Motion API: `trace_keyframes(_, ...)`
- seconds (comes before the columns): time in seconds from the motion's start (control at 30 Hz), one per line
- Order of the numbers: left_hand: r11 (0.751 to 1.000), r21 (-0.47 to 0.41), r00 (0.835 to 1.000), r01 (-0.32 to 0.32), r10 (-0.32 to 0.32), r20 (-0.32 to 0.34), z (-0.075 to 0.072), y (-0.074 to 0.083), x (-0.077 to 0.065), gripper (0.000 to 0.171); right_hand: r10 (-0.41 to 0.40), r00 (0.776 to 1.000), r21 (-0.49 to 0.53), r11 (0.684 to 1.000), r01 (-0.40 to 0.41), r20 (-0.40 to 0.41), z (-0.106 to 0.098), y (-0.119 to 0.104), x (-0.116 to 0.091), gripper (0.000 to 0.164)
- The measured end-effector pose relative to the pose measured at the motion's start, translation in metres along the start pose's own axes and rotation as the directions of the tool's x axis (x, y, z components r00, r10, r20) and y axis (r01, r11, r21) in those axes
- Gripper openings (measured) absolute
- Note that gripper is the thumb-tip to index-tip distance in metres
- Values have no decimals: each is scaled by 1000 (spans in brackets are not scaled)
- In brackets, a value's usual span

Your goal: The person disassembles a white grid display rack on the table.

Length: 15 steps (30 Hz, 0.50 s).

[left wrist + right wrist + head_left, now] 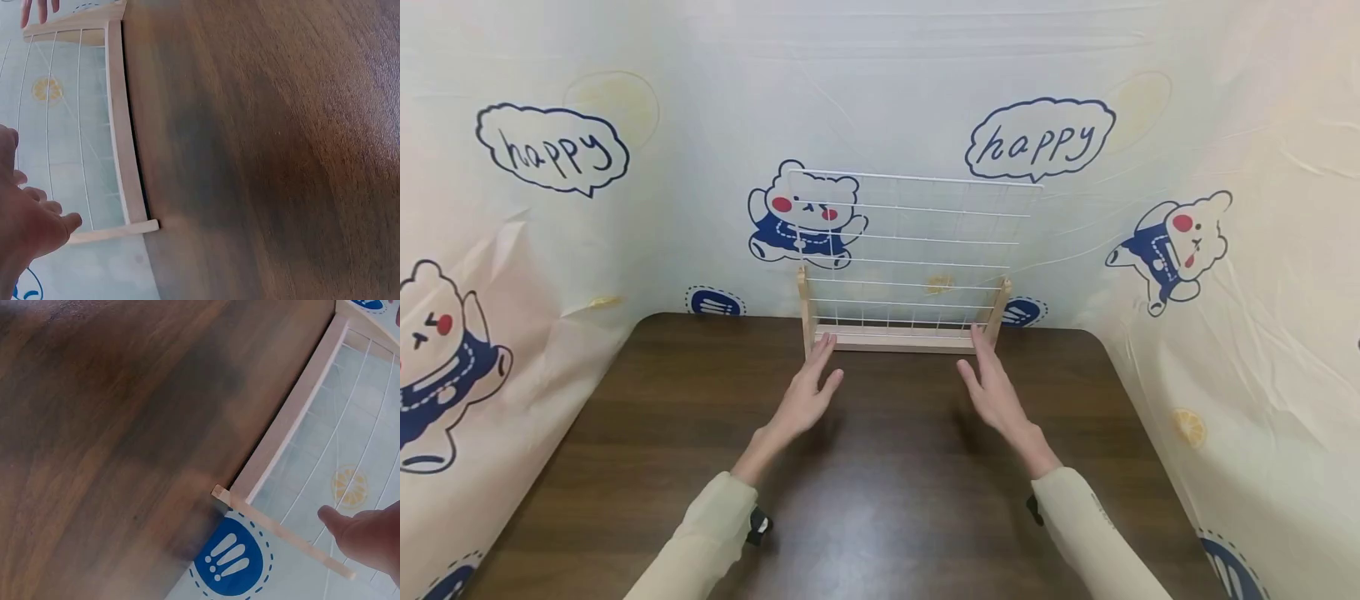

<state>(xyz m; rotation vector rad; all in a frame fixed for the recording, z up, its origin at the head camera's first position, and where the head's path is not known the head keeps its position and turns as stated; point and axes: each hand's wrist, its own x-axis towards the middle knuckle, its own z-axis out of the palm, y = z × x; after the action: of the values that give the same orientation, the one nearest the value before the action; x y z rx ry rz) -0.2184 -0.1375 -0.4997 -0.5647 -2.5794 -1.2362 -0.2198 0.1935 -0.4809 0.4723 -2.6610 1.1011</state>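
A white wire grid rack [917,242] rises from a pale wooden base [895,340] with an upright post at each end, at the far side of the table. My left hand [805,396], fingers stretched forward, is close to the left end of the base. On the other side my right hand [996,392] reaches toward the right end, its fingers straight and thumb apart. Neither hand holds anything. In the left wrist view the left hand [31,215] overlaps the left post; in the right wrist view the right hand's thumb [340,522] shows beside the wires.
The dark brown wooden table [880,483] has rounded far corners. A pale cloth [910,67] printed with bears, "happy" bubbles and orange slices hangs behind and along both sides. Dark devices sit at both sleeve cuffs.
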Motion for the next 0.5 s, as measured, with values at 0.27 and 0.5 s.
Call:
trace_keyframes(0.27, 990, -140, 992, 10, -28, -125, -13, 2, 12, 48, -10, 998, 177, 984, 22, -69, -13, 5, 13, 57)
trace_keyframes(0.5, 971, -236, 971, 33, -87, -221, -38, 10, 41, 38, 4, 987, 278, 960, 41, -159, -38, 8, 39, 53)
